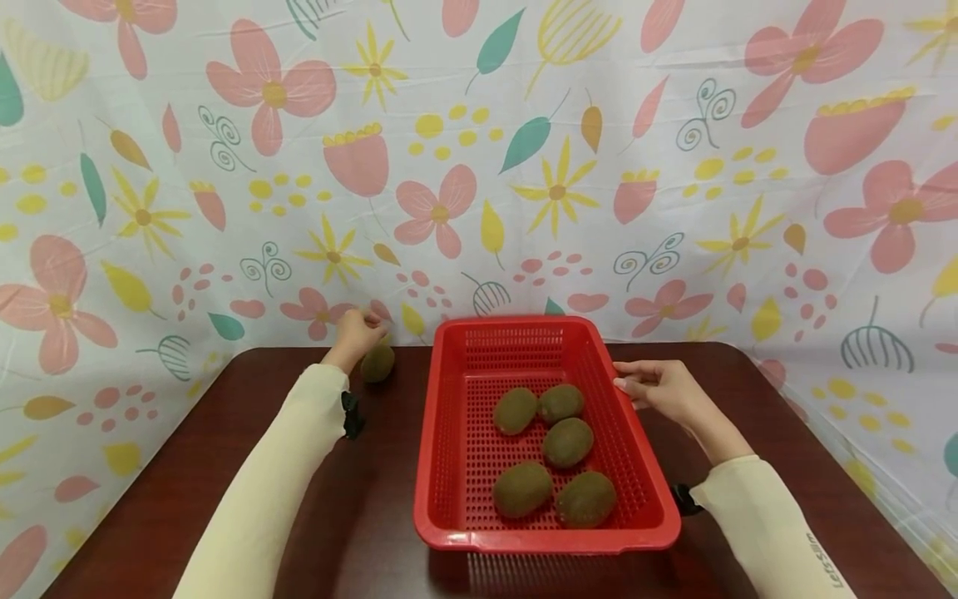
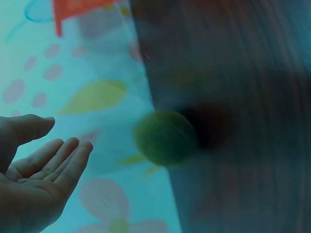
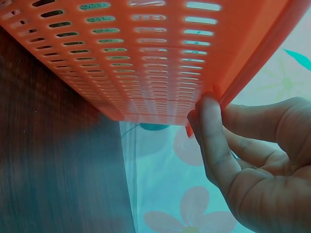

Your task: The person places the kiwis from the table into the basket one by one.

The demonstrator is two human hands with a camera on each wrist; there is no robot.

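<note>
My left hand [image 1: 360, 334] is at the far left of the table, just above a brown kiwi [image 1: 377, 363]. In the left wrist view, the hand's fingers [image 2: 73, 162] are loosely extended, and a gap separates them from the kiwi [image 2: 166, 138]. My right hand [image 1: 662, 391] pinches the right rim of a red plastic basket [image 1: 644, 466]. Seen from the right wrist, its thumb and fingers [image 3: 214, 141] are at the edge of the basket's slotted wall [image 3: 155, 63]. Several kiwis [image 1: 567, 443] lie on the basket floor.
The dark wooden table [image 1: 359, 499] runs back to a white cloth [image 1: 464, 274] printed with flowers and leaves. Black straps [image 1: 352, 416] sit on both wrists, below cream sleeves [image 1: 269, 466].
</note>
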